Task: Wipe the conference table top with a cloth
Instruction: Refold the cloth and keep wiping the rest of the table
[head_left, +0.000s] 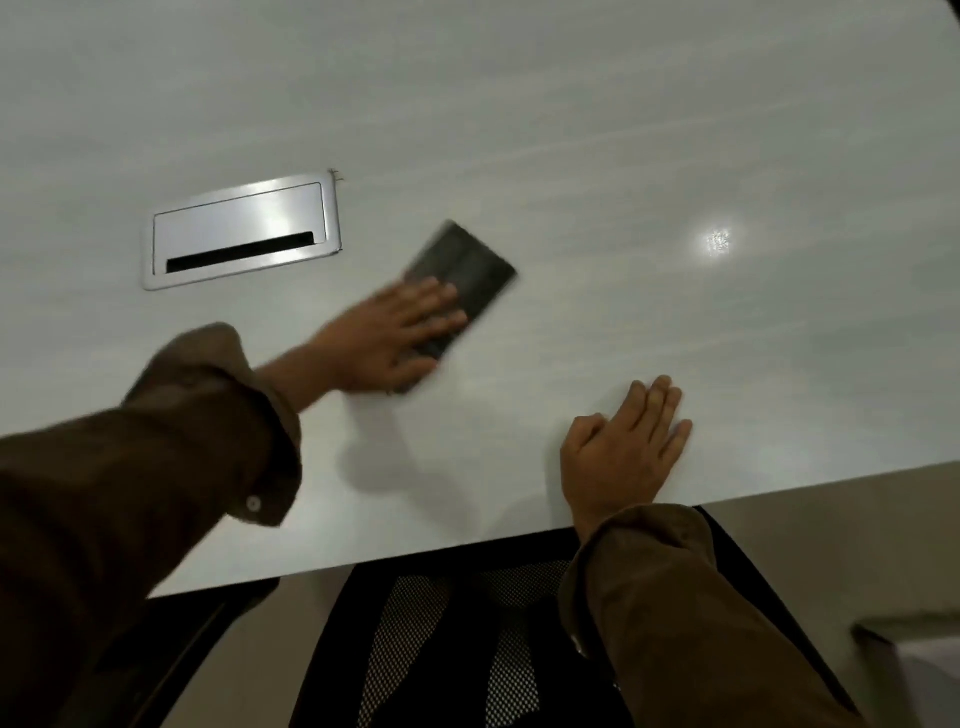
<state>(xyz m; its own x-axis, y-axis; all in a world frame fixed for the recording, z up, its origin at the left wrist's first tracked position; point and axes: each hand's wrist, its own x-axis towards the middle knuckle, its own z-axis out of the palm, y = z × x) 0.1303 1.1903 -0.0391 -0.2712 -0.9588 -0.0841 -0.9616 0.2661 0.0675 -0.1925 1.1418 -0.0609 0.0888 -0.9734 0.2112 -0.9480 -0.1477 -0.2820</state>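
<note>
At centre frame, the left hand (395, 338) lies flat and open on a dark folded cloth (462, 280), pressing it against the pale worktop (623, 130); no fingers curl round it. The cloth is blurred, so a wiping stroke seems to be under way. It lies just right of the metal cable hatch (241, 231) set in the worktop at left of centre, apart from it.

At lower right of centre, the right hand (623, 457) rests open, palm down, on the worktop near its front edge, holding nothing; it looks like a brace for the reach. Both arms wear brown sleeves (156, 467). Below the edge, at the bottom of the frame, a black mesh chair (441, 649) is partly tucked under.

The step in hand is the wipe itself, over the middle strip. Much surface at the top and right of the frame is likely left to do. The next move calls for steady downward pressure, overlapping passes, and care around the hatch rim, where the cloth could snag.
</note>
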